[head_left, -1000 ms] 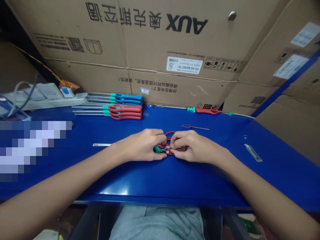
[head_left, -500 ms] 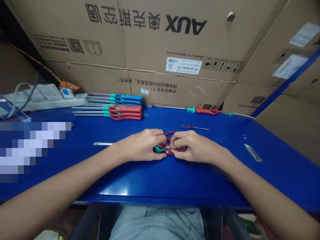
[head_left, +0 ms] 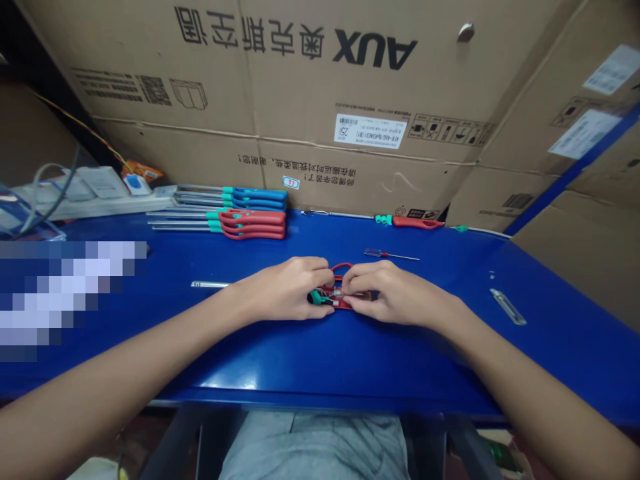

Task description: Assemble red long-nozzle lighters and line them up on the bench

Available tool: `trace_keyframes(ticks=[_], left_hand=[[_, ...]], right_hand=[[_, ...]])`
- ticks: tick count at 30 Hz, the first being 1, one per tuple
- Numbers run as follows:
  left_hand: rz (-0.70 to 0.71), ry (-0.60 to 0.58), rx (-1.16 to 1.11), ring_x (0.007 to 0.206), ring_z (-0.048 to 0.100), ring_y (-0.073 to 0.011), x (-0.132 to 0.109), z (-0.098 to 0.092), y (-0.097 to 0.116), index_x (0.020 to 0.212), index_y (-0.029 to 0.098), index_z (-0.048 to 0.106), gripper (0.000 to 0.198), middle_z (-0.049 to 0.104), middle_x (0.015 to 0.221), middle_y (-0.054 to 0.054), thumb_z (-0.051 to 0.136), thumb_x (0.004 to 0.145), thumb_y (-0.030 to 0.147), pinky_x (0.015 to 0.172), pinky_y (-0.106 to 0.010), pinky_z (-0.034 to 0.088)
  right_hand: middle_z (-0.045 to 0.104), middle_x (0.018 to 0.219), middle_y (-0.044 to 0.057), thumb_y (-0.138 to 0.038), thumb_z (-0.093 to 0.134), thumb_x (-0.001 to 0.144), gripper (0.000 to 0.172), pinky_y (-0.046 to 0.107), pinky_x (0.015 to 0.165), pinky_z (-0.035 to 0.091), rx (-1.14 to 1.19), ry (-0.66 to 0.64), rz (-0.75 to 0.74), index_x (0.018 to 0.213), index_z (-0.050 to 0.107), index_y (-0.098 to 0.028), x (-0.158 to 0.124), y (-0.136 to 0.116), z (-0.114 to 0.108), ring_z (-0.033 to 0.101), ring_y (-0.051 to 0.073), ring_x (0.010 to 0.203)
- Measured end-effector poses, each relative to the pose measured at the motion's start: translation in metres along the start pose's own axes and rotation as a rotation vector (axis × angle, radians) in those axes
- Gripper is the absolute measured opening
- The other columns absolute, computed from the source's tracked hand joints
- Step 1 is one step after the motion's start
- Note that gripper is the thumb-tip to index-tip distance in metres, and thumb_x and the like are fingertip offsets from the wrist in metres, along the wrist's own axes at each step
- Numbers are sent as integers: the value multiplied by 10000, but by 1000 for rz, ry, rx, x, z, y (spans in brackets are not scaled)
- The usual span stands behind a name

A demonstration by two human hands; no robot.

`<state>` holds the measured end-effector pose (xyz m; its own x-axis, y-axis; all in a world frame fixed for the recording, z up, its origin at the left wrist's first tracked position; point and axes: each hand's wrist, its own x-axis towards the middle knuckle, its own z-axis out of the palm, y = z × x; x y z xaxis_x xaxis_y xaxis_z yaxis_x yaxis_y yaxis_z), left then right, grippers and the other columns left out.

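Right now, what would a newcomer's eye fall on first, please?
The upside-down AUX lettering on the cardboard behind the table probably catches the eye first. Next come the left hand and right hand, together at a red casing mid-table, and red and blue handles stacked at the back left.

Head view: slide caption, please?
Left hand and right hand at an opened red casing on a blue table.

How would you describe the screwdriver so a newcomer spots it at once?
On the blue table, find the right hand, then look just beyond it, toward the cardboard. The screwdriver lies there, grip to the left, thin shaft pointing right. Unlike the larger red handle farther back, it has a slim, see-through-looking grip with a red end and no teal part.
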<state>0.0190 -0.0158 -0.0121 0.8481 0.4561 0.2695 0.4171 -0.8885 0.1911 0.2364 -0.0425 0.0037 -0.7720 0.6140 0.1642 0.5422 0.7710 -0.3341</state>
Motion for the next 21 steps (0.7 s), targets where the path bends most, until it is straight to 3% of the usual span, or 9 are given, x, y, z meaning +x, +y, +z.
trace_keyframes(ticks=[9, 21], left_hand=[[-16, -19, -6, 723, 568, -141, 0, 0, 0, 886, 128, 635, 198, 585, 841, -35, 660, 822, 313, 660, -241, 425], [-95, -49, -70, 719, 582, -138, 0, -2, -2, 902, 149, 641, 265, 610, 848, -23, 669, 818, 399, 640, -231, 411]], right_hand=[[633, 814, 43, -67, 622, 778, 77, 241, 629, 410, -18, 9, 64, 796, 666, -128, 0, -2, 0, 534, 118, 665], [669, 838, 58, -148, 535, 865, 145, 261, 673, 411, -25, 16, 114, 858, 680, -134, -1, 0, 2, 575, 142, 726]])
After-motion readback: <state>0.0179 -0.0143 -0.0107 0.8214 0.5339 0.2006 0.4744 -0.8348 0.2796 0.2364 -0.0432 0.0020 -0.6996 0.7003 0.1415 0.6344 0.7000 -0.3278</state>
